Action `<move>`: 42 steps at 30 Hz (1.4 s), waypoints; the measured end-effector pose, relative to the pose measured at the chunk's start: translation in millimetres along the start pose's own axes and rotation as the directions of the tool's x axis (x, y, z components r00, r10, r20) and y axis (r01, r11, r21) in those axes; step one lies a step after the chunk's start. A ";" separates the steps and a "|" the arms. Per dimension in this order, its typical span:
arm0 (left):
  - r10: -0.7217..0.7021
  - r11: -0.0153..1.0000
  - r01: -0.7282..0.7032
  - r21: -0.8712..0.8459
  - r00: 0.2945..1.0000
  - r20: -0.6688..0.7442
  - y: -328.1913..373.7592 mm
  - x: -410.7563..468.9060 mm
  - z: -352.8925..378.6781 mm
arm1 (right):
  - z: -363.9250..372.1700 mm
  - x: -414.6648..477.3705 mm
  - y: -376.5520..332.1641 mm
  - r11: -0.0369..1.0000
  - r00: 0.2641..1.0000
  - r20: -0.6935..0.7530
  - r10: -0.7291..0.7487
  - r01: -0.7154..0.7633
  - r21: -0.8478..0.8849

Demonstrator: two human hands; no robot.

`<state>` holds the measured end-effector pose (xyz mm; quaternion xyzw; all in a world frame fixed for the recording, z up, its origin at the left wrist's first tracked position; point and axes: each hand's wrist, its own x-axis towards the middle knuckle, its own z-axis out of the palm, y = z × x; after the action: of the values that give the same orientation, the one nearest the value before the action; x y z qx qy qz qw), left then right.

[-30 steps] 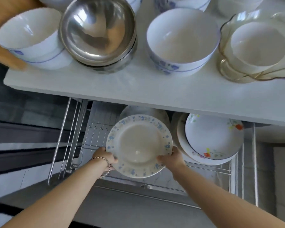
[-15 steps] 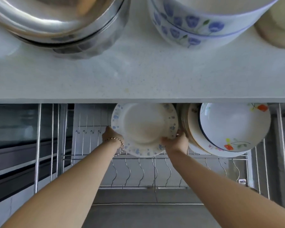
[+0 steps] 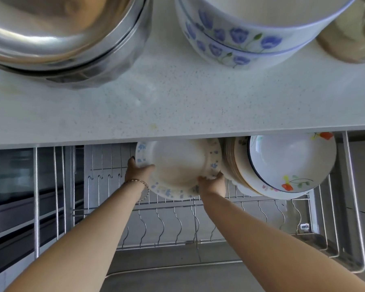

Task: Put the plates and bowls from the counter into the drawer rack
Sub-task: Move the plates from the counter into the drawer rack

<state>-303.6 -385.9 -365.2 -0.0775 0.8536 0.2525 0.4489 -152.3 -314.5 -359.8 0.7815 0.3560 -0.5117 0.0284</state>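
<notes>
A white plate with a blue flower rim (image 3: 178, 167) stands tilted over the wire drawer rack (image 3: 177, 224), its top edge hidden under the counter's front edge. My left hand (image 3: 138, 170) grips the plate's left rim and my right hand (image 3: 212, 183) grips its lower right rim. Right beside it, several plates (image 3: 287, 165) stand stacked in the rack, the front one white with red and yellow flowers. On the white counter (image 3: 177, 102) sit stacked steel bowls (image 3: 67, 39) and white bowls with blue flowers (image 3: 247, 32).
A brownish glass dish (image 3: 354, 36) sits at the counter's far right. Bare wire prongs fill the rack's front rows and its left part. Dark drawer fronts lie to the left, and the rack's steel frame (image 3: 354, 207) runs along the right.
The plate has gone down and back into the rack, partly under the counter edge, with both hands still on its rim. The camera has dipped closer to the counter.
</notes>
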 end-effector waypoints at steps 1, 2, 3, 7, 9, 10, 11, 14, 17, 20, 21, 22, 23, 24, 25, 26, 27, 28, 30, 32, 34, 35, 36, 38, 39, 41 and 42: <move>-0.051 0.993 0.054 -0.106 0.998 0.026 2.5 0.9 0.4 | 1.4 1.2 -1.0 0.998 1.000 0.014 0.015 -0.016 0.053; -0.094 0.982 0.102 -0.158 0.994 0.055 4.7 -0.1 1.6 | 2.1 2.7 -1.4 0.995 0.999 0.022 0.025 -0.027 0.096; -0.113 0.975 0.125 -0.183 0.991 0.074 4.2 1.2 3.4 | 2.7 4.7 -1.3 0.993 0.999 0.024 0.025 -0.028 0.118; -0.133 0.972 0.157 -0.177 0.981 0.138 -10.3 -3.1 9.8 | -2.5 8.6 3.9 0.995 1.000 -0.005 -0.007 0.007 0.096; -0.131 0.980 0.152 -0.129 0.978 0.161 -18.6 -5.2 10.8 | -4.6 5.6 4.2 0.997 1.000 -0.019 -0.022 0.024 0.079; -0.132 0.981 0.152 -0.119 0.978 0.164 -20.5 -5.7 10.1 | -4.9 5.2 4.8 0.998 0.999 -0.016 -0.036 0.037 0.058; -0.130 0.977 0.155 -0.147 0.977 0.167 -21.5 -5.0 9.4 | -5.0 6.2 5.6 0.999 0.999 -0.003 -0.045 0.045 0.028; -0.179 0.944 0.220 -0.247 0.968 0.177 -17.8 -3.8 4.7 | -5.9 5.9 5.4 0.995 0.997 0.044 -0.066 0.069 -0.077; -0.182 0.940 0.213 -0.265 0.974 0.137 -15.2 -0.7 0.1 | -4.8 6.5 8.2 0.990 0.995 0.069 -0.073 0.081 -0.118; -0.117 0.962 0.131 -0.239 0.991 0.071 -14.9 7.0 0.2 | -0.9 4.7 11.0 0.987 0.995 0.086 -0.060 0.072 -0.143; -0.089 0.971 0.098 -0.219 0.995 0.054 -16.0 9.6 0.1 | 0.3 3.8 11.4 0.987 0.994 0.097 -0.052 0.066 -0.148; -0.065 0.977 0.072 -0.200 0.997 0.044 -17.0 11.4 -0.4 | 1.3 4.4 11.4 0.986 0.993 0.106 -0.048 0.064 -0.154; -0.051 0.982 0.058 -0.182 0.998 0.045 -18.4 12.7 -1.4 | 1.6 5.9 11.3 0.984 0.993 0.110 -0.047 0.065 -0.164; -0.039 0.987 0.047 -0.154 0.998 0.054 -20.3 13.8 -3.2 | 0.4 6.1 10.2 0.982 0.992 0.119 -0.047 0.068 -0.178; -0.029 0.994 0.035 -0.108 0.998 0.064 -22.2 13.9 -5.5 | -1.6 7.1 9.6 0.979 0.990 0.134 -0.046 0.071 -0.189; -0.017 0.999 0.021 -0.050 0.997 0.074 -24.1 12.9 -7.9 | -4.1 8.4 9.0 0.978 0.987 0.149 -0.051 0.080 -0.194; -0.008 1.000 0.007 0.014 0.997 0.082 -25.3 9.6 -9.9 | -7.4 8.5 8.5 0.976 0.984 0.173 -0.046 0.082 -0.204; 0.002 0.996 -0.009 0.084 0.996 0.084 -26.3 4.7 -11.3 | -11.3 7.9 8.4 0.974 0.980 0.197 -0.034 0.077 -0.215; 0.024 0.969 -0.042 0.244 0.997 0.078 -24.7 -11.3 -11.7 | -23.3 4.9 8.4 0.972 0.972 0.234 -0.008 0.063 -0.226; 0.047 0.920 -0.073 0.386 0.996 0.075 -18.0 -33.7 -11.3 | -41.5 -3.5 4.8 0.961 0.965 0.262 0.026 0.048 -0.271; 0.072 0.866 -0.112 0.488 0.992 0.099 -5.9 -62.6 -10.5 | -65.9 -17.2 -2.2 0.938 0.944 0.324 0.056 0.062 -0.341; 0.097 0.832 -0.154 0.534 0.986 0.133 1.6 -78.9 -9.4 | -79.1 -24.9 -5.4 0.926 0.928 0.365 0.073 0.072 -0.370; 0.127 0.791 -0.212 0.573 0.975 0.184 9.6 -94.3 -7.2 | -92.8 -30.1 -7.9 0.913 0.918 0.389 0.083 0.086 -0.398; 0.173 0.712 -0.313 0.629 0.946 0.276 31.0 -131.1 0.1 | -122.8 -42.8 -15.6 0.883 0.902 0.425 0.073 0.139 -0.448; 0.194 0.689 -0.361 0.628 0.927 0.321 42.6 -149.7 6.1 | -139.1 -49.3 -20.9 0.868 0.890 0.454 0.046 0.189 -0.459; 0.228 0.669 -0.449 0.593 0.883 0.411 70.0 -188.8 23.4 | -175.9 -58.8 -35.2 0.818 0.869 0.494 -0.020 0.299 -0.492; 0.254 0.670 -0.478 0.568 0.867 0.429 86.8 -210.1 33.9 | -196.5 -61.4 -44.0 0.790 0.866 0.494 -0.075 0.354 -0.500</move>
<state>-187.3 -314.1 -180.5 0.3018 0.8012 0.0308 0.5158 -38.6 -233.8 -202.1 0.5491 0.5659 -0.5455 0.2843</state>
